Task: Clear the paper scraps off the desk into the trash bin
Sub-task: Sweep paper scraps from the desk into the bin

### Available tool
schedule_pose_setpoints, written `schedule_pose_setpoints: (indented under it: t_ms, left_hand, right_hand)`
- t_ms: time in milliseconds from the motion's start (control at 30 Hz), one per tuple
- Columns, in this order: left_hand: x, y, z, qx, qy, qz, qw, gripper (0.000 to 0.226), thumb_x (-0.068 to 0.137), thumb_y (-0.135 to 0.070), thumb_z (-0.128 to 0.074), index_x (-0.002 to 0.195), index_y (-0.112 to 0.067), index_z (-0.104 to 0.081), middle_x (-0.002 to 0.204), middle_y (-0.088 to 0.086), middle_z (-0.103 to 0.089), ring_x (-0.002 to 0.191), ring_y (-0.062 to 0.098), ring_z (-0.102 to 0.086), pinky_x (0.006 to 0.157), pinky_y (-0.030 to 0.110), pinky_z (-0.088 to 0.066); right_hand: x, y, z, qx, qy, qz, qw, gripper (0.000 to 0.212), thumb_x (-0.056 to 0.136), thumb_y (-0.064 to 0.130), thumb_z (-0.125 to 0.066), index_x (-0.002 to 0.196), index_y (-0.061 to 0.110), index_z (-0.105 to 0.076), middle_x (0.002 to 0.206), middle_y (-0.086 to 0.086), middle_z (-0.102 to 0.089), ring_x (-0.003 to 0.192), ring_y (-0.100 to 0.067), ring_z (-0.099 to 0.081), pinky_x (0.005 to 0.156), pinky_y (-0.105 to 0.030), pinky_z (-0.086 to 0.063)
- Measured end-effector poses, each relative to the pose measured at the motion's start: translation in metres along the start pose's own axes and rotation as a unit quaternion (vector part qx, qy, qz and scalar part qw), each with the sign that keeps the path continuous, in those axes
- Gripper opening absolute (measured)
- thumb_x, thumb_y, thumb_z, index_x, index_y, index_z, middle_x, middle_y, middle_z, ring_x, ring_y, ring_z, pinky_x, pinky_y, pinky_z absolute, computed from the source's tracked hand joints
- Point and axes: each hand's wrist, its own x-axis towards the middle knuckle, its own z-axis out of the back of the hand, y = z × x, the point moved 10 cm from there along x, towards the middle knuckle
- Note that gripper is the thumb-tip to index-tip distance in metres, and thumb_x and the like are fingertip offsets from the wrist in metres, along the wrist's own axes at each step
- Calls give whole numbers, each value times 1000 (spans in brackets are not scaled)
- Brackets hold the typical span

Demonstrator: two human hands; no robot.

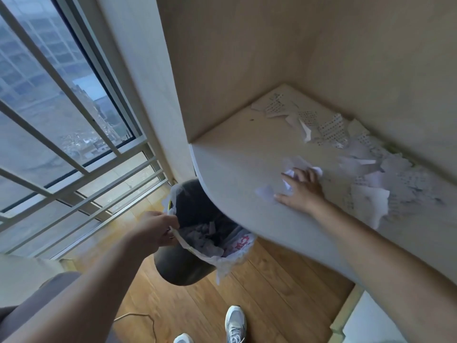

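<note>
Torn paper scraps point(331, 134) lie along the back and right of the pale wooden desk point(230, 169). My right hand point(300, 191) rests flat on the desk, fingers spread over a crumpled scrap point(294, 167), with a small loose piece point(264, 191) by the thumb. Below the desk's rounded corner stands a dark grey trash bin point(183, 266) lined with a white plastic bag point(230, 258); crumpled paper lies inside it. My left hand point(155, 231) pinches the bag's rim at the bin's left edge.
A window with white rails point(61, 144) fills the left. The desk sits in a wooden alcove with walls behind and to the left. Wood floor below shows my white shoes point(235, 323) and a thin cable point(148, 320). A grey cushion point(37, 293) sits lower left.
</note>
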Motion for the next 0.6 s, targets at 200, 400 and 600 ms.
schedule_pose_setpoints:
  t_ms: [200,400,600]
  left_hand:
    - [-4,2,-5,-5,9,-4,1000,5,84,7,-60,89,8,-59,85,19,-51,65,29,-58,40,24,-54]
    - [-3,4,6,4,0,-10,1000,6,82,6,-62,84,3,-57,77,19,-50,61,28,-57,49,32,-54]
    - [-8,4,5,26,6,-18,999,9,84,6,-62,92,8,-58,86,20,-48,71,33,-56,59,37,-57]
  right_hand:
    - [-37,134,-26,-5,35,124,992,64,85,58,-43,145,40,-31,161,1,-14,146,-36,0,116,-56,-16]
    - [-101,241,-40,211,171,250,929,46,93,38,-46,139,36,-47,158,5,-30,147,-25,-17,119,-54,-11]
    - [-132,200,7,501,199,184,822,36,93,20,-54,128,26,-62,140,1,-56,129,-9,-49,109,-25,-37]
